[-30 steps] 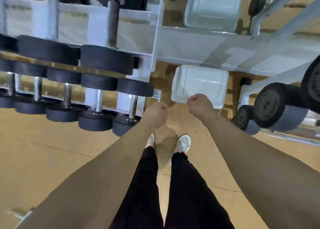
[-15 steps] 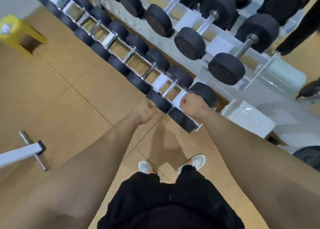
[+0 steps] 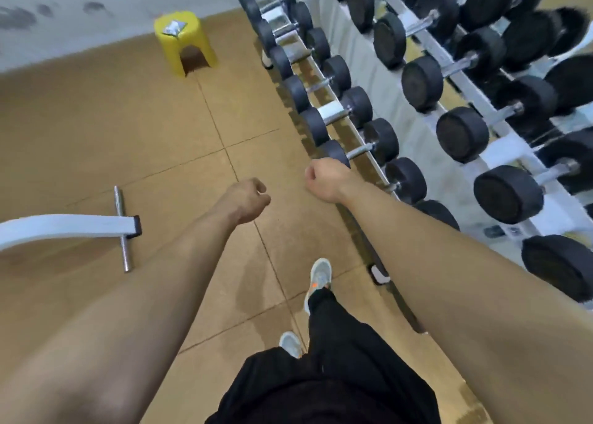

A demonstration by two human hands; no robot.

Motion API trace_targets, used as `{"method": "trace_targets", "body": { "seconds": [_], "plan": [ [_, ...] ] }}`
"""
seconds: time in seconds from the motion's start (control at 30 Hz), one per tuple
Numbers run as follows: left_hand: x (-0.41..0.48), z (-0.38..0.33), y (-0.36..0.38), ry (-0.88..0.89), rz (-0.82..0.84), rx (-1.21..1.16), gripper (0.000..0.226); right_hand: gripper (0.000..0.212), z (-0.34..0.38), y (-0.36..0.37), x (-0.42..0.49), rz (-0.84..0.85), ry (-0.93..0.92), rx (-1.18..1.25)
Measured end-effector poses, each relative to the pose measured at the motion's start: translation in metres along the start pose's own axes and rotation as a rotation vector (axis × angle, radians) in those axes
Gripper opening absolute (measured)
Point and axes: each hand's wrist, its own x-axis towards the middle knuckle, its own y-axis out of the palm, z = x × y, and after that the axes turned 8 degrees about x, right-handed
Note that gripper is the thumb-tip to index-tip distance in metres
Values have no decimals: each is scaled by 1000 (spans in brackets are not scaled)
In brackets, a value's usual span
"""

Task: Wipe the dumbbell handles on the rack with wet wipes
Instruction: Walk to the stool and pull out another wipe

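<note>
A long white dumbbell rack (image 3: 378,70) runs along the right side, holding several black dumbbells with steel handles, such as one dumbbell (image 3: 361,150) close by. My left hand (image 3: 247,200) is curled into a fist above the floor and holds nothing. My right hand (image 3: 324,181) is also curled and holds nothing, just left of the lowest row of dumbbells without touching them. A silvery wet wipes pack (image 3: 174,27) lies on top of a yellow stool (image 3: 183,43) at the far end of the floor.
A white bench leg with a steel crossbar (image 3: 123,227) reaches in from the left. Tan floor tiles (image 3: 144,134) stretch between me and the stool. My feet in grey shoes (image 3: 317,279) stand on the floor beside the rack.
The view has swung left, from facing the rack's end to looking along its length. The stool with the pack has come into view. Both hands stay curled and have moved off the rack.
</note>
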Motion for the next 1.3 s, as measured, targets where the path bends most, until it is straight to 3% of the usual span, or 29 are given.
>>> {"method": "trace_targets", "body": {
  "seconds": [0.13, 0.2, 0.3, 0.53, 0.9, 1.17, 1.3],
  "plan": [
    [49, 26, -46, -47, -25, -25, 42, 22, 43, -12, 71, 51, -53, -31],
    [77, 36, -73, -72, -41, -39, 44, 12, 62, -22, 112, 104, -83, -34],
    [127, 49, -118, -122, -54, -69, 44, 20, 93, -45, 179, 125, -110, -56],
    [238, 74, -222, -238, -84, -199, 44, 18, 169, -116, 333, 178, -187, -121],
    [438, 145, -379, -262, -88, -249, 40, 4, 294, -175, 574, 191, -216, -144],
    [593, 199, -526, -250, -58, -176, 36, 25, 416, -219, 734, 168, -158, -66],
    [676, 209, -581, -243, -56, -160, 33, 25, 456, -241, 815, 166, -188, -72]
  ]
}}
